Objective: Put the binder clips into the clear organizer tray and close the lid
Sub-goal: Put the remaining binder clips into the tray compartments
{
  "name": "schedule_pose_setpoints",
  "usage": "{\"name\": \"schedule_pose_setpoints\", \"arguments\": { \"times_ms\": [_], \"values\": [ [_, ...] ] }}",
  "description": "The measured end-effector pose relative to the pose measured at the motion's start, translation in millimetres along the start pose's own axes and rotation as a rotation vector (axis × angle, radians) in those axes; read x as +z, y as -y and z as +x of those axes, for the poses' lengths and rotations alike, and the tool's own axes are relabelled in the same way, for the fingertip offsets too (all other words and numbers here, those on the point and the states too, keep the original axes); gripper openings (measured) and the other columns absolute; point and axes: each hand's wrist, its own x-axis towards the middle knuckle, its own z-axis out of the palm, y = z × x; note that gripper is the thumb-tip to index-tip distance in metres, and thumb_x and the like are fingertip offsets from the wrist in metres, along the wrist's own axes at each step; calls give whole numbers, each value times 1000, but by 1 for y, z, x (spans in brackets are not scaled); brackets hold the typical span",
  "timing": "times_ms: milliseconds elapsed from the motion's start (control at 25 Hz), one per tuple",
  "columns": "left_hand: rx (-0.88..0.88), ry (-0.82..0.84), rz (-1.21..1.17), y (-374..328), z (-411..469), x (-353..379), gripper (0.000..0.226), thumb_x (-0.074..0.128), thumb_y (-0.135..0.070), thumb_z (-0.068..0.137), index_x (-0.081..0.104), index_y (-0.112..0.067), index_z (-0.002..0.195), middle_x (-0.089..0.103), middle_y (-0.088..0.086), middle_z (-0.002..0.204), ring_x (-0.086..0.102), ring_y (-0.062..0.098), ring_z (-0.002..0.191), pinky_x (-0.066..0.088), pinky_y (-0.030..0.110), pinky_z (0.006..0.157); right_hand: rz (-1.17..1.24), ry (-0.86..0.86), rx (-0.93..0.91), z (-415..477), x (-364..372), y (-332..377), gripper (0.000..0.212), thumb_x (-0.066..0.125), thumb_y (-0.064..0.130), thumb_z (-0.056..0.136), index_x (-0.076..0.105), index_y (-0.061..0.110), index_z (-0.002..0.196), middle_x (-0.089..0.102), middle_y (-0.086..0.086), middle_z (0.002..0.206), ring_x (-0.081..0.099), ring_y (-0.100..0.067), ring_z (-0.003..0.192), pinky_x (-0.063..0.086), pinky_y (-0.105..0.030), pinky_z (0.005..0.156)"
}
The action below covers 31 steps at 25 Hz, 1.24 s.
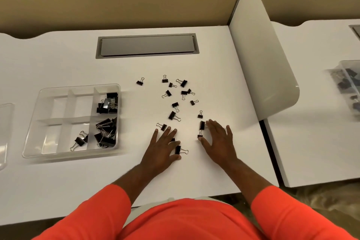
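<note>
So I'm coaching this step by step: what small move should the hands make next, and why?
Probably the left hand should pinch the clip lying by its thumb and carry it to the tray, which sits on that side; many others lie loose on the table.

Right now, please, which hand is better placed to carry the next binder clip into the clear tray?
Probably left: the left hand sits nearer the clear tray, with a binder clip at its thumb; the right hand is farther off.
</note>
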Motion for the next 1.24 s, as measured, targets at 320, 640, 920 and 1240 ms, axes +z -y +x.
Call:
{"name": "schedule_pose_setpoints", "arguments": {
  "times_ms": [320,640,920,1240],
  "values": [
    [-33,-67,-48,1,11,-16,49,52,-63,87,68,-26,115,39,-4,155,18,13,150,7,49,120,80,-30,-2,29,3,8,45,50,34,93,61,17,133,61,2,135,49,-16,133,20,-49,119],
    [-59,-92,-50,3,8,-19,52,45,-65,88,68,-26,116,40,-3,155,20,14,149,11,51,119,51,-80,-64,37,1,-1,38,45,28,95,65,21,126,68,6,117,60,-16,117,23,-45,114],
    [-70,-141,-69,7,-1,-29,50,46,-63,88,67,-26,114,41,-2,154,21,15,149,14,53,119,95,-43,-44,32,0,9,35,61,31,91,66,24,126,65,8,129,53,-14,127,21,-47,116],
    [-100,-218,-88,24,-25,-47,50,49,-63,87,68,-24,112,42,-3,153,20,13,149,12,51,120,65,-134,-87,35,2,41,33,66,19,89,68,17,122,70,1,122,62,-18,118,29,-46,114]
  ]
}}
